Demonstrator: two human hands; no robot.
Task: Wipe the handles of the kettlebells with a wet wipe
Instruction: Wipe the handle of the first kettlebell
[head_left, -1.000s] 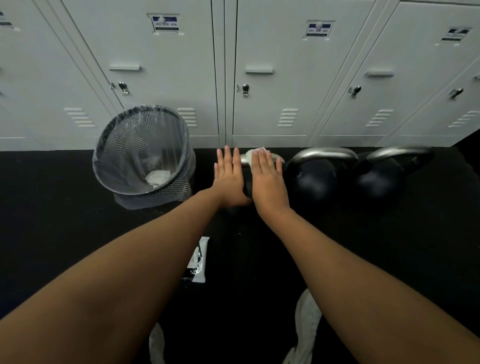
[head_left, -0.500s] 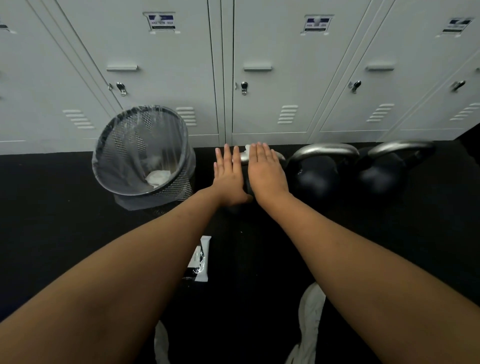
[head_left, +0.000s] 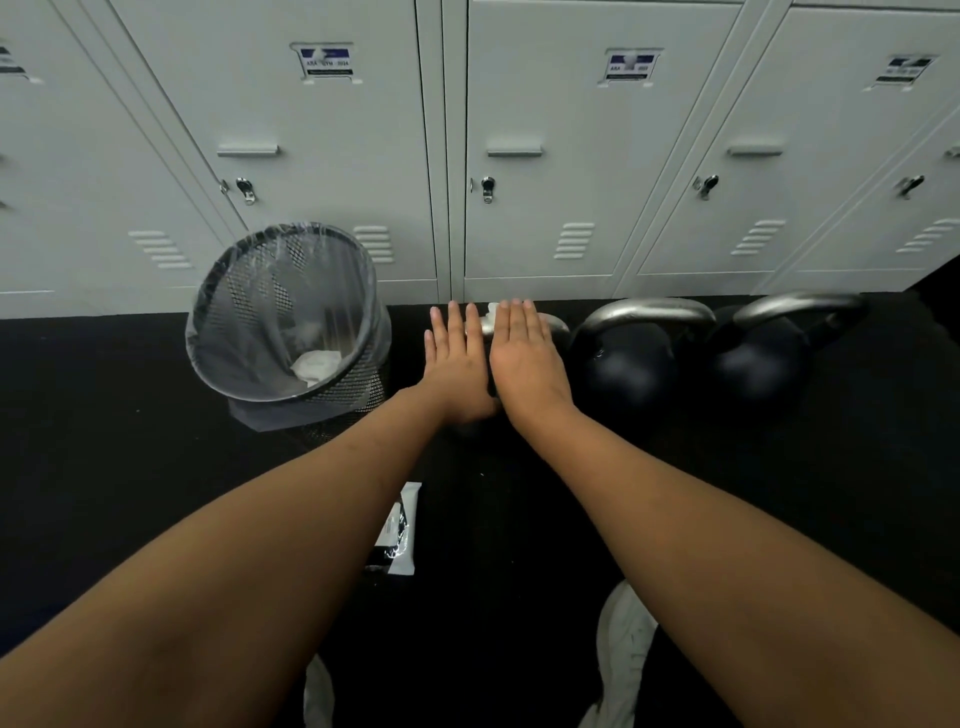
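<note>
Three black kettlebells with silver handles stand in a row on the dark floor before the lockers. The left kettlebell (head_left: 556, 325) is mostly hidden under my hands. My left hand (head_left: 457, 364) lies flat on it with straight fingers. My right hand (head_left: 524, 358) lies flat beside it, fingers straight, pressing a white wet wipe (head_left: 491, 310) onto the handle; only a scrap of the wipe shows past my fingertips. The middle kettlebell (head_left: 631, 358) and the right kettlebell (head_left: 763, 358) stand untouched to the right.
A mesh waste bin (head_left: 291, 322) with a clear liner and crumpled white wipes inside stands left of my hands. A pack of wet wipes (head_left: 397, 530) lies on the floor under my left forearm. Grey lockers (head_left: 597, 156) form the back wall. My white shoes (head_left: 623, 639) show below.
My right hand has slid a little left along the handle, covering more of the wipe. My left hand has stayed flat in place.
</note>
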